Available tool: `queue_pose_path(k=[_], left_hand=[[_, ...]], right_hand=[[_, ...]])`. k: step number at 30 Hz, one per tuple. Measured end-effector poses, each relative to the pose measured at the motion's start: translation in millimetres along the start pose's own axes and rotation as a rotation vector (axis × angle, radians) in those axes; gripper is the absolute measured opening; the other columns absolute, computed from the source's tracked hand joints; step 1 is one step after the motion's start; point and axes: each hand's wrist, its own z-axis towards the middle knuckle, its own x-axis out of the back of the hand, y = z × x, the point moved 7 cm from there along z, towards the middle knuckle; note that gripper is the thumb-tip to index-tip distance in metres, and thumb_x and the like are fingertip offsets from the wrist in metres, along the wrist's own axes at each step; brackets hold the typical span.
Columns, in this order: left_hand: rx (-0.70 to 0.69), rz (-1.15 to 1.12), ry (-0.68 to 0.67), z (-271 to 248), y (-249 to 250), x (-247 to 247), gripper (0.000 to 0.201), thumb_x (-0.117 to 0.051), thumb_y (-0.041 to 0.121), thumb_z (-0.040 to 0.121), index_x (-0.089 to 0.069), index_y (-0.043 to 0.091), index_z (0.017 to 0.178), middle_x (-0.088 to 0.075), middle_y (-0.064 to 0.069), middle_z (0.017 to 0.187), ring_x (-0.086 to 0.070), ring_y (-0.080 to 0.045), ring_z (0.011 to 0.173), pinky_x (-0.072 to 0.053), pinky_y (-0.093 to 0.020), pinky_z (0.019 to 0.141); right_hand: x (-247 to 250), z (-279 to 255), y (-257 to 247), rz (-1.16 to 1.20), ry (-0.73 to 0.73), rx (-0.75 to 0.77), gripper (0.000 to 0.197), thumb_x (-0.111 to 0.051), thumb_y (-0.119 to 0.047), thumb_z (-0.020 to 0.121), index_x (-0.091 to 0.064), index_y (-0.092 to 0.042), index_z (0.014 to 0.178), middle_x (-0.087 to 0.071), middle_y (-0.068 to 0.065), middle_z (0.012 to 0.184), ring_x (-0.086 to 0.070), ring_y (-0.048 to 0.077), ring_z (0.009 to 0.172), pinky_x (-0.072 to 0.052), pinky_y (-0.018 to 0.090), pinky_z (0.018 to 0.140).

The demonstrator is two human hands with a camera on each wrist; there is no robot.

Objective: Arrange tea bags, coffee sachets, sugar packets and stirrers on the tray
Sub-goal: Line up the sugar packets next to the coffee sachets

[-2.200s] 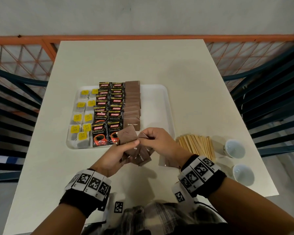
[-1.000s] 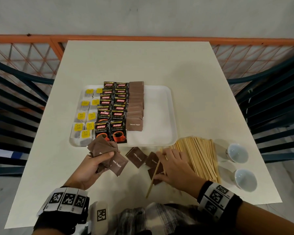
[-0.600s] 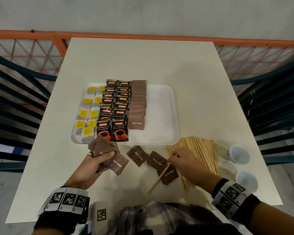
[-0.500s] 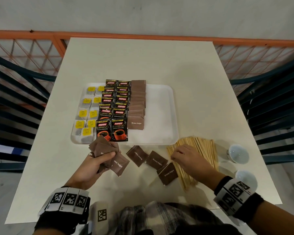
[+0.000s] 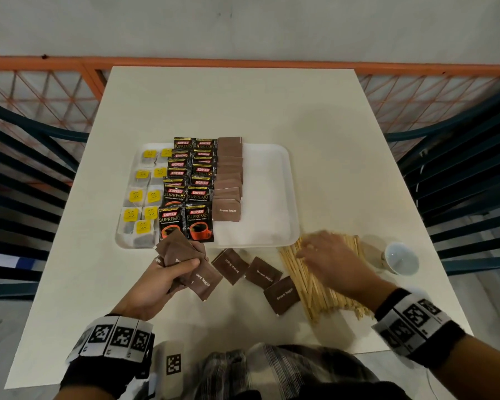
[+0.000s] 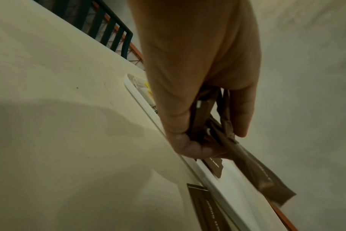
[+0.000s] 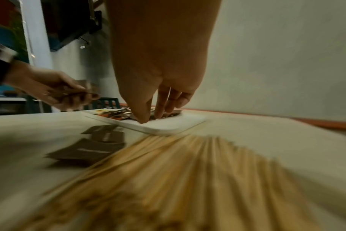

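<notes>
A white tray [image 5: 267, 197] holds tea bags with yellow tags [image 5: 145, 197], black coffee sachets [image 5: 192, 192] and a column of brown sugar packets [image 5: 228, 174]. My left hand [image 5: 179, 267] grips a bunch of brown sugar packets [image 5: 182, 251] just in front of the tray; the left wrist view shows the left hand [image 6: 207, 125] curled round them [image 6: 257, 171]. Three loose sugar packets [image 5: 263, 274] lie on the table. My right hand [image 5: 315, 249] hovers over the far end of the wooden stirrers [image 5: 326, 287], fingers [image 7: 162, 106] straight and pointing down, holding nothing that I can see.
A small white cup [image 5: 400, 258] stands right of the stirrers. The tray's right half [image 5: 272, 174] is bare. Dark chairs [image 5: 468, 168] flank the table [image 5: 228, 105], and an orange railing [image 5: 243, 63] runs behind it.
My right hand drew a stray stirrer off the loose packets to the pile and now hovers over the pile's far end. The left hand has kept still with its packets.
</notes>
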Motion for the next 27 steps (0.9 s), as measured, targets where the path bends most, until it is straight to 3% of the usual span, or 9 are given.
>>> queue_pose_path(k=[3,5,9,13,15,17,20,23,27], left_hand=[[0.008,0.013,-0.004,-1.1,2.0,-2.7,0.024,-0.052,-0.001,0.086,-0.064,0.010,0.103,-0.069,-0.004,0.094,-0.065,-0.015,0.087,-0.050,-0.031,0.079],[0.015,0.033,0.014,-0.8,1.1,-0.7,0.024,-0.052,-0.001,0.087,-0.064,0.010,0.103,-0.069,-0.005,0.095,-0.065,-0.016,0.088,-0.049,-0.032,0.080],[0.085,0.089,0.050,-0.2,-7.4,0.2,0.022,-0.057,0.000,0.085,-0.068,0.010,0.102,-0.074,-0.005,0.098,-0.066,-0.021,0.096,-0.050,-0.031,0.082],[0.032,0.534,0.014,5.0,-5.1,-19.8,0.018,-0.065,0.007,0.083,-0.065,0.019,0.096,-0.072,0.004,0.089,-0.065,-0.009,0.085,-0.047,-0.023,0.074],[-0.044,0.814,-0.041,9.1,-3.5,-35.2,0.023,-0.067,0.011,0.082,-0.062,0.018,0.104,-0.064,0.002,0.107,-0.061,-0.013,0.097,-0.046,-0.026,0.086],[-0.135,1.036,-0.130,12.1,-5.6,-51.6,0.035,-0.064,0.014,0.083,-0.060,0.016,0.117,-0.047,0.006,0.132,-0.050,-0.013,0.118,-0.036,-0.020,0.099],[-0.198,1.170,-0.208,11.0,-11.9,-65.1,0.037,-0.058,0.014,0.086,-0.058,0.016,0.123,-0.027,0.012,0.145,-0.040,-0.011,0.129,-0.025,-0.010,0.099],[-0.189,1.233,-0.167,9.5,-18.7,-62.2,0.040,-0.058,0.014,0.087,-0.055,0.017,0.127,-0.020,0.003,0.152,-0.044,-0.018,0.127,-0.030,-0.017,0.104],[-0.199,1.269,-0.091,9.0,-13.4,-55.8,0.048,-0.053,0.012,0.088,-0.045,0.022,0.134,-0.036,0.000,0.137,-0.053,-0.020,0.113,-0.042,-0.023,0.100]], right_hand=[[-30.9,-1.5,-38.4,0.061,-0.240,0.089,0.037,-0.055,-0.036,0.086,-0.055,-0.020,0.119,-0.053,0.003,0.123,-0.046,0.020,0.118,-0.039,0.040,0.103],[-43.9,-2.7,-47.6,0.056,-0.326,0.082,0.044,-0.055,-0.038,0.087,-0.048,-0.020,0.127,-0.044,0.003,0.130,-0.038,0.021,0.123,-0.031,0.038,0.106],[-43.1,0.9,-56.0,0.095,-0.336,0.090,0.036,-0.054,-0.034,0.089,-0.047,-0.021,0.121,-0.043,0.001,0.130,-0.036,0.018,0.122,-0.028,0.034,0.107],[-39.6,12.4,-64.7,0.135,-0.300,0.049,0.031,-0.051,-0.034,0.091,-0.045,-0.022,0.119,-0.052,-0.001,0.123,-0.042,0.016,0.115,-0.029,0.031,0.106],[-38.5,21.4,-63.7,0.133,-0.269,-0.033,0.041,-0.050,-0.038,0.092,-0.041,-0.021,0.128,-0.053,0.001,0.127,-0.042,0.019,0.118,-0.029,0.035,0.109],[-40.0,28.6,-60.0,0.092,-0.276,-0.113,0.052,-0.048,-0.043,0.091,-0.036,-0.018,0.135,-0.049,0.003,0.133,-0.040,0.022,0.124,-0.027,0.037,0.109],[-41.8,35.2,-58.3,0.016,-0.294,-0.175,0.054,-0.047,-0.046,0.091,-0.038,-0.013,0.132,-0.047,0.007,0.132,-0.040,0.024,0.121,-0.031,0.037,0.105],[-41.0,36.8,-60.5,0.063,-0.266,-0.223,0.048,-0.051,-0.043,0.089,-0.042,-0.015,0.126,-0.044,0.007,0.129,-0.040,0.023,0.117,-0.032,0.035,0.102],[-42.7,35.7,-64.7,0.164,-0.247,-0.246,0.041,-0.054,-0.035,0.089,-0.042,-0.019,0.125,-0.043,0.006,0.131,-0.038,0.023,0.119,-0.032,0.034,0.102]])
